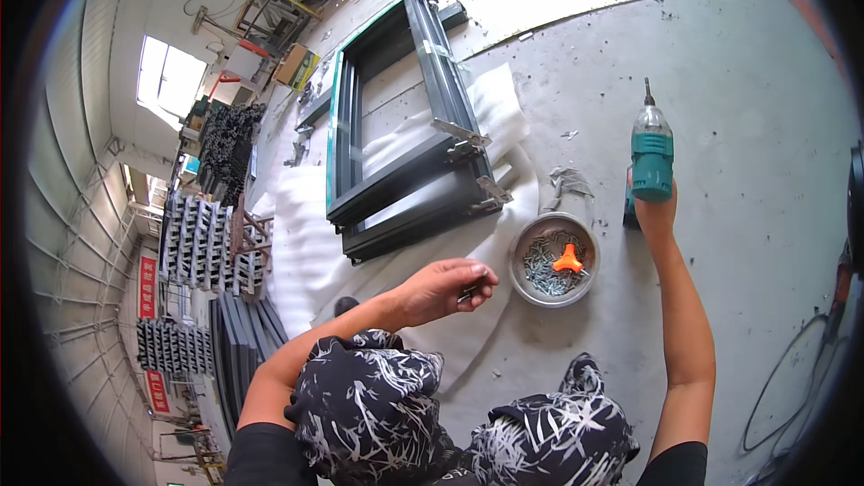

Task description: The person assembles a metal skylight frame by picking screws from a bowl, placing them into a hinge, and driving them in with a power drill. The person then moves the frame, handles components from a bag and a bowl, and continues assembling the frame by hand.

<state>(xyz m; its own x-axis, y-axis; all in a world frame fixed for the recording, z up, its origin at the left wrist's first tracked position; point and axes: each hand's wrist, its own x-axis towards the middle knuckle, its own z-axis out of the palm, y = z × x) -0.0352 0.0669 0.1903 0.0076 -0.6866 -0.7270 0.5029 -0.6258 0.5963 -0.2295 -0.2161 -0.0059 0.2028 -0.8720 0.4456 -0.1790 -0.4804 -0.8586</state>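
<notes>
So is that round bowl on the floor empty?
Not empty: the bowl holds loose metal screws, with an orange three-lobed piece on top.

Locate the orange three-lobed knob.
In the head view, the orange three-lobed knob lies right of centre on silvery metal fasteners in the round grey bowl, between the left hand and the right hand gripping the teal power drill.
</notes>
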